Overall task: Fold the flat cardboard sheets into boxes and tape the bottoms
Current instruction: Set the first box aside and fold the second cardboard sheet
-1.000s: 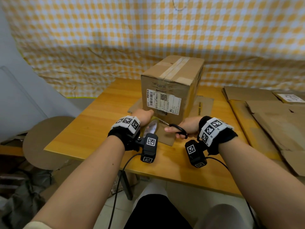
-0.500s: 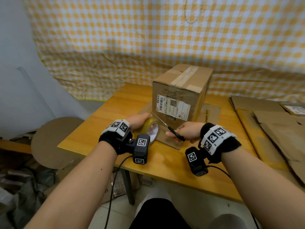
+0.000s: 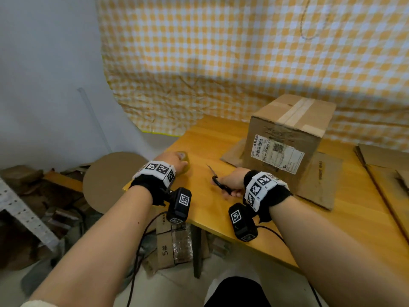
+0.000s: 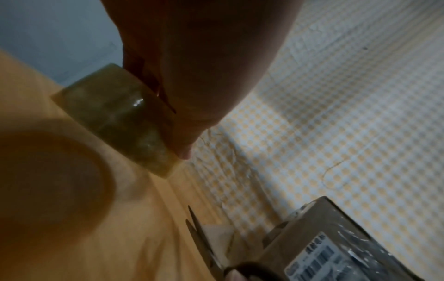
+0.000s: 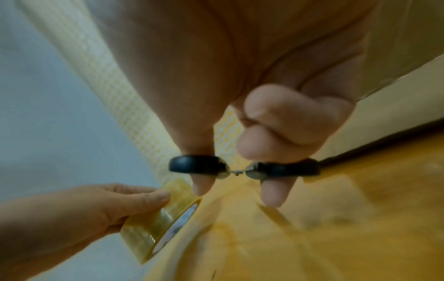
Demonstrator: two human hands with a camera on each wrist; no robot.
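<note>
A taped cardboard box with a white label stands upright on a flat cardboard sheet on the wooden table. My left hand grips a yellowish roll of tape at the table's left corner, the roll touching the wood. My right hand holds black-handled scissors low over the table, thumb and fingers through the loops, the blades pointing away toward the far left. The box is to the right of both hands.
More flat cardboard sheets are stacked at the table's right side. A yellow checked cloth hangs behind. Below the left edge are a round cardboard disc, a metal rack and boxes on the floor.
Both hands have moved left, away from the box's front. The tape roll went from beside the box down to the table's left corner, and the scissors came along lower.
</note>
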